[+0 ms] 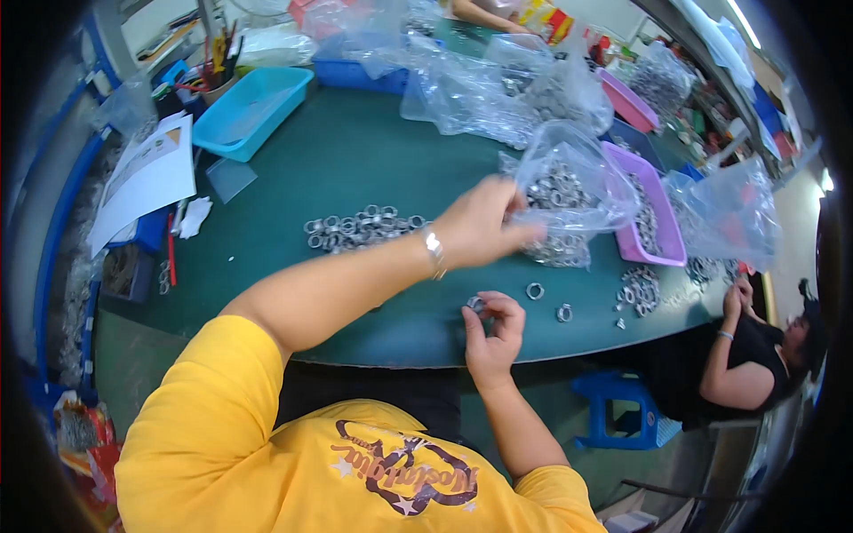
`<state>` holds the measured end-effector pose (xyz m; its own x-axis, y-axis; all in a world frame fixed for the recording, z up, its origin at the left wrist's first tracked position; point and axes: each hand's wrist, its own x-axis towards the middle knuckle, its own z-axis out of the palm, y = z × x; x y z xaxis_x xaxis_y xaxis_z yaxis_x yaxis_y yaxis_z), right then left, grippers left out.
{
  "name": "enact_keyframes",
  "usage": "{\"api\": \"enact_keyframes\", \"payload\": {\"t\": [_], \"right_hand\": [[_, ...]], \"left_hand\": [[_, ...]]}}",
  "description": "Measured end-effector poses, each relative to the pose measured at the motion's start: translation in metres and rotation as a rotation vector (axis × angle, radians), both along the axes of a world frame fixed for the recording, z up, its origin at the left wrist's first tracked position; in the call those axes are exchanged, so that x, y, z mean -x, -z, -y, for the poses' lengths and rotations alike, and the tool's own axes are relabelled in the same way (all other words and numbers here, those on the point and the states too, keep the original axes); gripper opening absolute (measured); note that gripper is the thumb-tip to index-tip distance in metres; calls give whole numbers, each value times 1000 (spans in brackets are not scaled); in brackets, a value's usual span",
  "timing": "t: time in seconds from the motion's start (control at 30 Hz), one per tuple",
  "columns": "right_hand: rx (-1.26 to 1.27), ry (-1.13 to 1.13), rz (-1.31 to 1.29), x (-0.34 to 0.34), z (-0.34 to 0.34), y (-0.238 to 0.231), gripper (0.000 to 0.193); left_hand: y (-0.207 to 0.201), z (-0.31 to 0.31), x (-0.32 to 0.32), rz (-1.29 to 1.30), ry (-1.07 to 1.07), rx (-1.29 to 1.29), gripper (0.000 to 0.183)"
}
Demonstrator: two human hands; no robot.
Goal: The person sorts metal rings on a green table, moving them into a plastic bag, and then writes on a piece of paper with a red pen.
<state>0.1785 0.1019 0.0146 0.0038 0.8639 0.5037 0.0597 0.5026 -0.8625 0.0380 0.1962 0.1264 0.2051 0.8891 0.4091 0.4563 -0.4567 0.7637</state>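
My left hand (485, 224), with a metal bracelet at its wrist, reaches across to the mouth of a clear plastic bag (613, 202). Its thumb and fingers are apart at the bag's edge, and the fingertips are slightly blurred. Inside the bag lie many small grey metal rings (558, 188). Closer to me, my right hand (496, 336) pinches one metal ring (475, 305) between thumb and fingers. Two loose rings, one (534, 290) farther and one (564, 313) nearer, lie on the table right of that hand. A heap of rings (355, 228) sits beyond my left forearm.
The green table (293, 169) carries a pink-purple bin (680, 252) of rings at right, near another ring pile (640, 291). A turquoise tray (296, 86) and papers (151, 173) are at far left. A person (746, 364) sits at right beside a blue stool (622, 404).
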Motion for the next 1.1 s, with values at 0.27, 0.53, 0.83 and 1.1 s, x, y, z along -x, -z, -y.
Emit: {"api": "enact_keyframes", "payload": {"t": [0.27, 0.53, 0.83, 1.1], "right_hand": [[-306, -524, 347, 78, 4, -38, 40], [-645, -649, 1037, 103, -21, -46, 44], [-444, -474, 1045, 26, -28, -40, 40], [93, -207, 431, -25, -49, -27, 20]], "left_hand": [[40, 153, 121, 439, -196, 571, 15], [63, 282, 304, -209, -1421, -22, 11], [99, 305, 345, -248, -1664, 102, 10], [129, 336, 372, -70, -1483, -163, 20]]}}
